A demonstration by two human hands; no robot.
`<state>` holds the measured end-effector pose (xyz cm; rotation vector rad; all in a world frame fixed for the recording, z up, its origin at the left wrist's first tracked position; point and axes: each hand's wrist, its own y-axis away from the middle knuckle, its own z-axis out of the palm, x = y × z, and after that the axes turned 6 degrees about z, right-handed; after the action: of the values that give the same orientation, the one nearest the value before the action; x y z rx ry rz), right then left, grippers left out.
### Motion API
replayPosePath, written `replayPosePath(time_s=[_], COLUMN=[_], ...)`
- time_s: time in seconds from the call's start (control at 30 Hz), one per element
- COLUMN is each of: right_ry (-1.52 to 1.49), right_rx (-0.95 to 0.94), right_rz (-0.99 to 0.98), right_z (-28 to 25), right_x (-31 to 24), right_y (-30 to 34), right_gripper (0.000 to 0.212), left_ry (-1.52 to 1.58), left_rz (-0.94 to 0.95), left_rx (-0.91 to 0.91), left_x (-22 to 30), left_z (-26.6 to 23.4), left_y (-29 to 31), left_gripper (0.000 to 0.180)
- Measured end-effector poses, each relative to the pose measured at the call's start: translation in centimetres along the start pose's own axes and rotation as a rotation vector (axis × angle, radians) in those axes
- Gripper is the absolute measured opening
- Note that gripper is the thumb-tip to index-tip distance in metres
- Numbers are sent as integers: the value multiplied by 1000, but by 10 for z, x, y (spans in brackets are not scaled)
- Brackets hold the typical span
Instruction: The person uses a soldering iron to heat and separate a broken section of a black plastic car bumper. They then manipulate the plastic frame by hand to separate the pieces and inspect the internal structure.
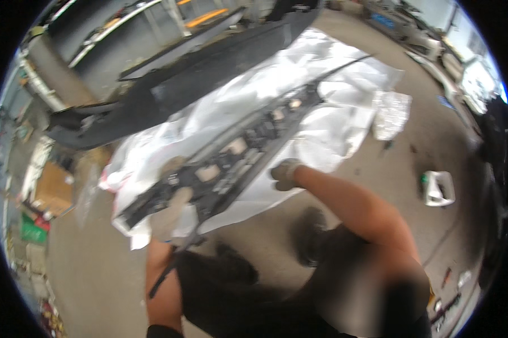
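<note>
A long black plastic car trim panel (248, 147), with clips, slots and pale patches along it, lies diagonally over a white sheet. In a pale work glove, my left hand (172, 213) is closed round its near left end, thumb on top. A thin black strip (165, 276) hangs past that end beside my left forearm. My right hand (286, 173), also gloved, is off the panel's near side with its fingers curled. Blur hides whether anything is in them. Beyond the panel stretches a large dark car bumper (192, 81).
The crumpled white sheet (344, 127) covers the floor under the panel. Clear plastic wrap (391, 115) and a white container (439, 188) are to the right. At left stand a cardboard box (54, 187) and a green box (33, 229). Shelving (116, 31) runs along the back.
</note>
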<state>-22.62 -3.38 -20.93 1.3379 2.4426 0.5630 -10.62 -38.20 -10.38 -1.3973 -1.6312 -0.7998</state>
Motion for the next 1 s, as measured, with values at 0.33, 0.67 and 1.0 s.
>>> replayPosePath(time_s=[0.33,0.67,1.0], right_ry=[-44,-38,-47], right_rx=[-16,-31,-27], right_rz=[29,25,20], right_z=[-16,-15,-16], right_x=[-8,-11,-11], right_y=[13,11,13], right_gripper=[41,42,41], left_ry=[281,376,291], left_rz=[306,394,388], left_rx=[-202,-176,-191], left_x=[12,5,2], left_z=[14,16,11], left_y=[-14,-16,-15], left_gripper=[67,64,60])
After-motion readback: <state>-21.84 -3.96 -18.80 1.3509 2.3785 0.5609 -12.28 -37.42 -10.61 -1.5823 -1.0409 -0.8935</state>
